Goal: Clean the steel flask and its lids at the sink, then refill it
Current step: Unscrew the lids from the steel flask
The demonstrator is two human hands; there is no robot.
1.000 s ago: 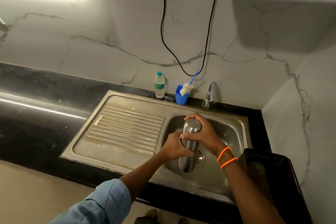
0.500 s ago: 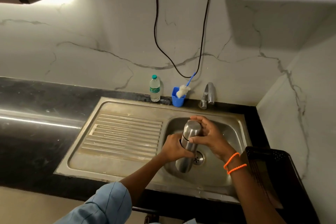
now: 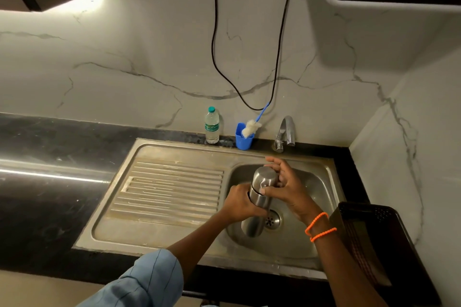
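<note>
A plain brushed-steel flask (image 3: 258, 200) stands tilted over the sink (image 3: 321, 182) basin, cap (image 3: 265, 177) on. The left hand (image 3: 240, 203) grips its body; the right hand (image 3: 287, 185) curls round the cap.

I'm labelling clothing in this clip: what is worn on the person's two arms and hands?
The left arm wears a light blue sleeve pushed up to about the elbow, with a bare forearm and left hand. The right arm is bare, with two orange bead bands at the wrist; the right hand wears nothing.
</note>
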